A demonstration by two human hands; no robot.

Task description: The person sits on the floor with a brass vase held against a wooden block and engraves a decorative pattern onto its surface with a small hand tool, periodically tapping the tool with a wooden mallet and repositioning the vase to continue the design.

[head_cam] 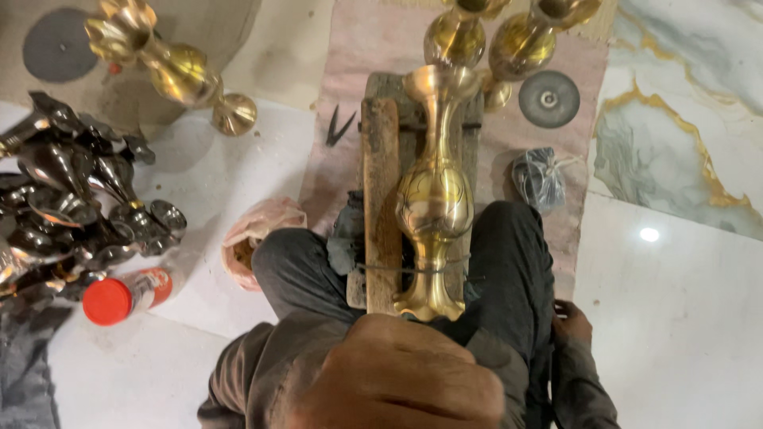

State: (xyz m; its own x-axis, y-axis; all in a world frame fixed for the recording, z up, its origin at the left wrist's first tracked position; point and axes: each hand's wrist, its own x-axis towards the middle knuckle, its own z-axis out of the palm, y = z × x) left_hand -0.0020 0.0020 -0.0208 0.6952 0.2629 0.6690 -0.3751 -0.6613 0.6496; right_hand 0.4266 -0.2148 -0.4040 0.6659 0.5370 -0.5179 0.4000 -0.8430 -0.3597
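One brass vase [435, 199] lies on a wooden block [381, 199] between the person's knees; the left hand [397, 377] is a closed fist just below it, while the right hand [571, 322] rests by the thigh, fingers unclear.

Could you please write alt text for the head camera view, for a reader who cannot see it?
A brass vase lies on a wooden block between a seated person's knees, with one hand close to the camera below its foot. The right hand rests by the right knee. Dark metal vases and a red-capped bottle lie at left.
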